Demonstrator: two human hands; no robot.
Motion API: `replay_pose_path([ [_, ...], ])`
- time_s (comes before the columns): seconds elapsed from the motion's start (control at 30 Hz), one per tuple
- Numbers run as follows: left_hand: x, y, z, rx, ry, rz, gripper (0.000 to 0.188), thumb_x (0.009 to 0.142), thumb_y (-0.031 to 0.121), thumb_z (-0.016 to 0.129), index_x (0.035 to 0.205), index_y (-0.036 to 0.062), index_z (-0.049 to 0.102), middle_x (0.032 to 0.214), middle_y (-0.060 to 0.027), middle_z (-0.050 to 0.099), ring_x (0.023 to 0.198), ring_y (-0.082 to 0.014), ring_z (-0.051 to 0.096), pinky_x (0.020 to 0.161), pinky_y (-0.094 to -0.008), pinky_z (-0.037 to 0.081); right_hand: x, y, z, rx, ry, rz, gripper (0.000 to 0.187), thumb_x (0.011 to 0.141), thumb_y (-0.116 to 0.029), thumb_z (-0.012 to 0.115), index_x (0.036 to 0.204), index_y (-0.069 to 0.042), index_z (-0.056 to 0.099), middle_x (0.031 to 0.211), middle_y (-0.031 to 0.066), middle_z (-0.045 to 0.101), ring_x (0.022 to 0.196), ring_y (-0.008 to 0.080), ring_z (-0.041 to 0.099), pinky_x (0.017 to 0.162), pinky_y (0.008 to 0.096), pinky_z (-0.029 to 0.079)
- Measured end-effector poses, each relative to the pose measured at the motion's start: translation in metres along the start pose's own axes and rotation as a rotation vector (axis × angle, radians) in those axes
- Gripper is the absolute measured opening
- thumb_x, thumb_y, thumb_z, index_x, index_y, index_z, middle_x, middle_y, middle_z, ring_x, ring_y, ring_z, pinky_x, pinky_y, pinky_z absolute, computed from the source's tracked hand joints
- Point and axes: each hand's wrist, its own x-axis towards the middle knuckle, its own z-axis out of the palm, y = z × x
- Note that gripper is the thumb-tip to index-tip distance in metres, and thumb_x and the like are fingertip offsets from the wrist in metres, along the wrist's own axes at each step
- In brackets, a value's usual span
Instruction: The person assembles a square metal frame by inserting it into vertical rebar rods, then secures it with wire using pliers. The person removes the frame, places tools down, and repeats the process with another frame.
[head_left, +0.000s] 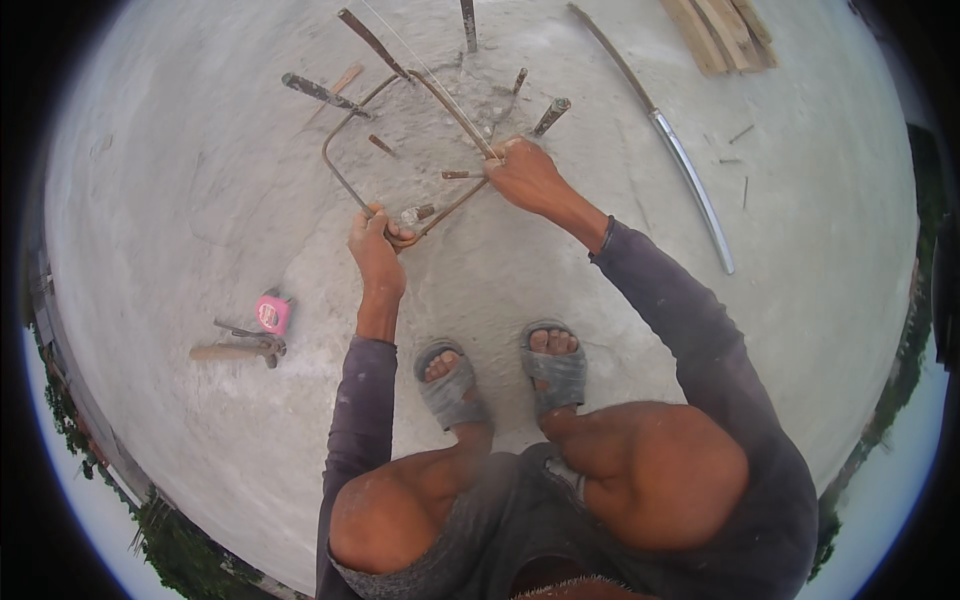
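A bent steel rebar stirrup (342, 178), roughly square, lies low around several rebar stubs that stick up from the concrete. My left hand (380, 245) is closed on its near left corner. At its right side, my right hand (525, 175) is closed on the rod; the fingertips are partly hidden. A thin white string (435, 80) runs down from the top edge to my right fingers; whether they pinch it I cannot tell. Near my left hand stands a short stub (425, 212) with a pale lump beside it. Another stub (462, 175) leans near my right hand.
Taller rebar stubs (318, 92) rise at the far side. On the left lie a pink tape measure (272, 314) and a wooden-handled hammer (225, 352). To the right are a long bar with a silver pipe end (690, 190), loose nails (745, 190) and wooden planks (725, 35).
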Motion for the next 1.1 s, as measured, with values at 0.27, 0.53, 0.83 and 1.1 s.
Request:
replay_pose_path([
  [0.27,0.000,0.005,0.007,0.095,0.079,0.111,0.033,0.107,0.021,0.042,0.129,-0.0025,0.051,0.068,0.0005,0.044,0.050,-0.0089,0.045,0.048,-0.0280,0.051,-0.001,-0.006,0.000,-0.038,0.049,0.034,0.036,0.088,-0.024,0.059,0.097,0.011,0.060,0.103,0.0276,0.065,0.099,0.0463,0.066,0.085,0.0498,0.053],
  [0.53,0.012,-0.006,0.004,0.220,0.087,0.098,0.031,0.107,0.022,0.042,0.124,-0.0028,0.052,0.065,-0.0002,0.045,0.047,-0.0104,0.047,0.046,-0.0282,0.051,-0.002,0.002,0.005,-0.065,0.051,-0.024,0.034,0.087,-0.025,0.058,0.094,0.008,0.063,0.097,0.0226,0.066,0.098,0.0430,0.067,0.083,0.0483,0.054],
  [0.83,0.010,-0.002,-0.004,0.208,0.028,0.091,0.031,0.106,0.023,0.047,0.124,-0.0006,0.053,0.067,-0.0023,0.051,0.049,-0.0158,0.058,0.047,-0.0302,0.048,-0.003,0.002,0.004,-0.230,-0.083,-0.067,0.035,0.092,-0.027,0.052,0.102,0.002,0.069,0.116,0.0248,0.062,0.104,0.0409,0.066,0.085,0.0485,0.054],
  [1.1,0.006,0.001,-0.008,-0.007,-0.065,0.046,0.022,0.106,0.025,0.048,0.112,0.0049,0.054,0.072,-0.0016,0.050,0.060,-0.0142,0.055,0.058,-0.0305,0.051,-0.078,0.031,-0.025,-0.028,0.025,-0.070,0.055,0.099,-0.049,0.053,0.127,-0.004,0.067,0.128,0.0206,0.061,0.116,0.0360,0.062,0.099,0.0446,0.049],
])
